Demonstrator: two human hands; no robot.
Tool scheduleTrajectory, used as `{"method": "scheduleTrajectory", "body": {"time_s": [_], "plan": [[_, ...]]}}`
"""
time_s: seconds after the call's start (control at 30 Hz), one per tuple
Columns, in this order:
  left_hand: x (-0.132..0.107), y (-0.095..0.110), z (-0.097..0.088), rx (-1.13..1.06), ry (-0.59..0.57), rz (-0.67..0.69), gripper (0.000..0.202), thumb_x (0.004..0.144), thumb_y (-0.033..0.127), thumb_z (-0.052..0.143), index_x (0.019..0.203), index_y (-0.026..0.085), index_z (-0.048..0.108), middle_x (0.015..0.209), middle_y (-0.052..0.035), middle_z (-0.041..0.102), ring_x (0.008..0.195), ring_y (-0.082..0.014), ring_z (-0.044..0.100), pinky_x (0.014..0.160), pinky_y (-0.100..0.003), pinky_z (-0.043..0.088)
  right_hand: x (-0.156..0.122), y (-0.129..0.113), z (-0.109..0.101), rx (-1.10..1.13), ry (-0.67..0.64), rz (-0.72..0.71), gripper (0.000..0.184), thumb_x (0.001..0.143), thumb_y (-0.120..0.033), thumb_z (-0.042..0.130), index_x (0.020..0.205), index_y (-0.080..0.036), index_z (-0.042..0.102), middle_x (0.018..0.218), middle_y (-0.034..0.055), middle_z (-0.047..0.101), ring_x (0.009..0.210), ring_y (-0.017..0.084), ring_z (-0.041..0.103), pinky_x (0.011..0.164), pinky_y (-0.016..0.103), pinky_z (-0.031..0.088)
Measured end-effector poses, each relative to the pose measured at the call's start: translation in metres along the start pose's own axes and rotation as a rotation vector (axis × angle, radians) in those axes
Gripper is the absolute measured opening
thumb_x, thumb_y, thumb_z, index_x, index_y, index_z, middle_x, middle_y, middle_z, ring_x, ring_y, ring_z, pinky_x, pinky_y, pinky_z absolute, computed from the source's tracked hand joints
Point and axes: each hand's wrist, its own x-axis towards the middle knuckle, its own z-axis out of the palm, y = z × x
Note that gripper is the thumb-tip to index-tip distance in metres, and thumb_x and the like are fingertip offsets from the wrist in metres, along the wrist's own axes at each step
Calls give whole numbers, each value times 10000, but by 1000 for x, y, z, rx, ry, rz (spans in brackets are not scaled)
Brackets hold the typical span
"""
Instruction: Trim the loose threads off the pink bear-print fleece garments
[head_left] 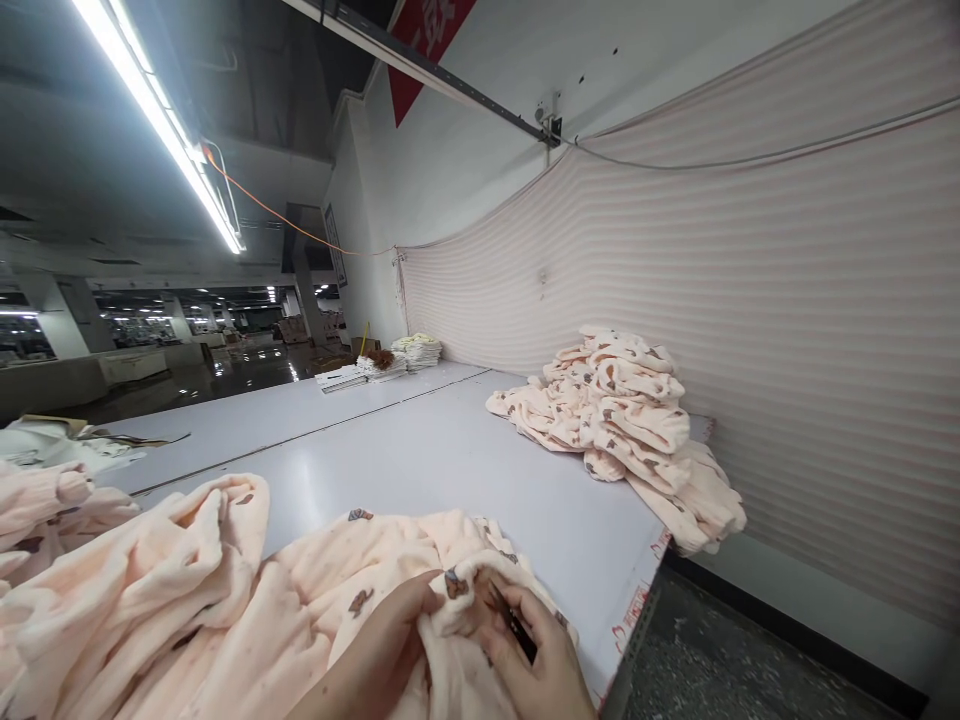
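A pale pink fleece garment (307, 615) with small brown and grey printed figures lies in soft folds along the front of the table. My left hand (401, 625) pinches a rolled edge of it between thumb and fingers. Close on the right, my right hand (541, 655) is closed around a slim tool with a dark handle (519, 632), which looks like thread snips. Its tip points up to the held edge and is partly hidden by fingers and cloth. Both hands are low, near the table's right corner.
A heap of similar pink garments (615, 400) sits at the back right, overhanging the table edge. Folded white stacks (409, 355) stand farther back. White cloth and paper (60, 440) lie at left. A striped sheet (712, 270) covers the wall beside the grey table (420, 450).
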Motion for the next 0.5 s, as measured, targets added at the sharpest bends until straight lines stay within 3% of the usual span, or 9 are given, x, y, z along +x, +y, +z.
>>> {"method": "scheduleTrajectory", "body": {"time_s": [0.07, 0.17, 0.3, 0.4, 0.5], "plan": [[0, 1, -4, -33, -39, -24, 242, 720, 116, 496, 908, 128, 648, 741, -68, 707, 836, -236, 668, 787, -313, 470, -1, -3, -5, -101, -66, -95, 278, 817, -296, 595, 1080, -223, 645, 1128, 89, 679, 1061, 232, 626, 881, 279, 513], [1, 2, -9, -71, -94, -32, 254, 743, 114, 489, 944, 120, 644, 783, -82, 717, 887, -242, 667, 811, -316, 467, 3, -8, -6, -225, -139, -160, 303, 849, -239, 552, 1139, -227, 640, 1180, 84, 663, 1107, 212, 614, 885, 256, 523], [2, 1, -10, -66, -99, -28, 248, 730, 122, 489, 921, 104, 646, 787, -94, 715, 881, -249, 664, 812, -326, 464, 6, -7, 4, -264, -32, -163, 233, 850, -254, 554, 1035, -237, 695, 1076, 73, 712, 1048, 231, 647, 881, 291, 525], [0, 2, -8, -65, -168, -37, 261, 705, 153, 475, 906, 118, 637, 773, -85, 700, 847, -246, 656, 791, -329, 458, 4, -4, 10, -202, 37, -164, 225, 818, -266, 587, 1008, -257, 709, 1050, 57, 723, 1014, 239, 660, 843, 288, 533], [-3, 3, -5, 155, -119, 36, 227, 686, 224, 486, 864, 164, 613, 721, -40, 661, 780, -235, 631, 738, -318, 445, 2, -5, 8, -165, 87, -160, 218, 857, -297, 541, 996, -264, 705, 1019, 52, 726, 989, 230, 662, 836, 281, 520]]}}
